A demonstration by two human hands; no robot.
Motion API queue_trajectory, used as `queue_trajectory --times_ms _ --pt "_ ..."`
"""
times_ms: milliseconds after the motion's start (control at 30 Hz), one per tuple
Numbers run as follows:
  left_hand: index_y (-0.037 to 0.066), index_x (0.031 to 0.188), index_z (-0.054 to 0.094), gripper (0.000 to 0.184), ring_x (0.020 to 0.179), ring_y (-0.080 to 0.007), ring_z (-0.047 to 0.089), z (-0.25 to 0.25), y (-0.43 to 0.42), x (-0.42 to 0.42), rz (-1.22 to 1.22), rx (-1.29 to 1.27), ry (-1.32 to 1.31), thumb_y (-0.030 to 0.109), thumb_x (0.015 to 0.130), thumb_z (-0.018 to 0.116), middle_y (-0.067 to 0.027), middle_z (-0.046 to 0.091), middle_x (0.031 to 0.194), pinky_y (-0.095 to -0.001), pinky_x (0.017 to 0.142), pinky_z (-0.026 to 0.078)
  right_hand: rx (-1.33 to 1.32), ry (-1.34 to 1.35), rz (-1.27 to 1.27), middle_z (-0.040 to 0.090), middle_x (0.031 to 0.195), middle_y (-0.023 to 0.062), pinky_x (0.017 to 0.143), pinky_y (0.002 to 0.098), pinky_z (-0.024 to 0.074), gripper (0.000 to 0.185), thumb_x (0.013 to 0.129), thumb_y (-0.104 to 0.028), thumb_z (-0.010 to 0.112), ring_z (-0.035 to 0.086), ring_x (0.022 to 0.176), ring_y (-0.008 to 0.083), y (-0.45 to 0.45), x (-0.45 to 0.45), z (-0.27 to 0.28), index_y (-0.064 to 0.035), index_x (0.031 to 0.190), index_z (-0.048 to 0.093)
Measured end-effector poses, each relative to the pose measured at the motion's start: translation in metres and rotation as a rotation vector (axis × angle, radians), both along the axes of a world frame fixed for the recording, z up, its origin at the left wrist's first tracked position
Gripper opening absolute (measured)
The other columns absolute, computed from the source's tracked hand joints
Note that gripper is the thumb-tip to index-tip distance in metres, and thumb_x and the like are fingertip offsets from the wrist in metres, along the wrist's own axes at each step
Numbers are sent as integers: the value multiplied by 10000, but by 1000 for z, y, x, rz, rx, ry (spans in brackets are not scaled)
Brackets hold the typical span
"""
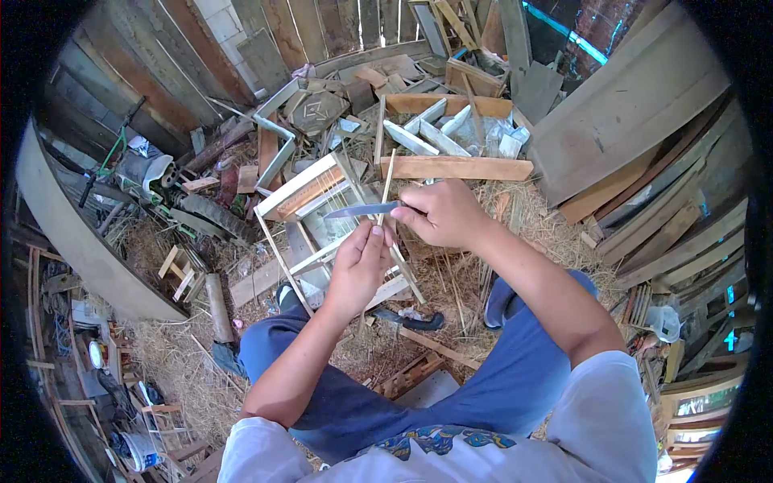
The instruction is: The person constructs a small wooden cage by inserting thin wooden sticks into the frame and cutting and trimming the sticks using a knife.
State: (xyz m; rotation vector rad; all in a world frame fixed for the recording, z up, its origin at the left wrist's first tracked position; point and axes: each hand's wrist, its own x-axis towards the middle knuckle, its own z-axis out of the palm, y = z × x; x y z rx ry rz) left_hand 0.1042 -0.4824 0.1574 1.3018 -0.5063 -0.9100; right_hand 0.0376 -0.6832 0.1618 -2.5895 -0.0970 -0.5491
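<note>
My right hand [444,212] is closed around the handle of a knife [356,211], whose blade points left. Pinched in the closed fingers of my left hand [364,259] is a thin wooden stick [388,179], rising away from me. The blade crosses the stick just above my left fingers; whether it touches the wood I cannot tell. Beneath both hands stands a small wooden frame [299,187] with thin slats or rods across it, partly hidden by my left hand and forearm.
Straw and shavings [181,354] cover the ground around my legs. Ahead is a wooden box [459,167] holding pale wood pieces. A wheeled machine [149,173] stands left, boards [636,105] lean at right, and a dark curved object [415,319] lies between my legs.
</note>
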Motion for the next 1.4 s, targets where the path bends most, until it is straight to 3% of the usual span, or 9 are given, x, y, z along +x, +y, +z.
queue_trajectory --times_ms 100,233,300,400,600,933,1167,1233,1400 --pt "87 931 531 256 498 -24 337 -5 -7 -4 35 6 -84 240 1092 404 71 396 630 -215 446 247 -80 51 -54 645 682 143 585 479 490 326 955 -406 587 661 688 365 -4 -6 5 -109 845 664" --pt "78 940 528 264 540 -40 371 27 8 -31 -206 110 -128 248 1095 397 58 419 649 -222 484 306 276 53 -660 715 944 184 756 441 525 387 985 -430 525 696 909 321 -91 2 -9 -117 1105 719" --pt "104 948 537 265 466 -41 349 17 8 -32 -159 1 -83 280 1091 401 66 426 625 -223 407 243 394 -48 -700 733 936 118 785 349 518 378 1009 -389 534 690 871 184 -120 -11 -2 -83 1167 691" --pt "110 987 529 243 458 -44 344 9 3 0 -86 -11 -6 275 1091 384 47 447 650 -218 402 231 400 -24 -575 725 920 120 769 340 511 393 1005 -403 552 680 847 170 -79 -19 0 -75 1176 683" --pt "101 969 537 240 479 -29 321 11 -3 2 -45 26 187 259 1093 406 64 427 680 -214 422 235 -7 52 -156 606 640 115 546 431 452 332 947 -366 617 607 600 341 -6 -8 5 -80 780 607" --pt "70 935 529 207 583 -2 331 -10 -17 -4 95 -5 -254 181 1082 435 77 400 710 -189 492 245 -29 -36 -80 613 603 97 514 474 470 353 947 -441 581 639 578 339 0 -8 3 -140 765 608" --pt "71 929 549 232 585 -33 424 0 -1 -37 -21 31 -403 197 1082 426 46 454 680 -229 512 345 232 119 -697 709 817 138 693 442 523 356 983 -460 522 684 783 327 -109 -14 4 -186 1053 738" --pt "73 944 546 243 565 -23 378 0 -1 -19 39 67 -282 211 1089 408 66 421 675 -215 492 299 432 -193 -569 710 827 126 680 437 515 380 985 -500 508 683 770 328 -98 -23 5 -208 1077 733" --pt "79 983 544 248 528 -17 315 -6 5 9 100 37 -193 245 1096 399 87 389 667 -205 451 244 83 171 -244 663 724 147 608 469 492 387 973 -483 524 661 692 356 -18 -20 5 -138 877 672"
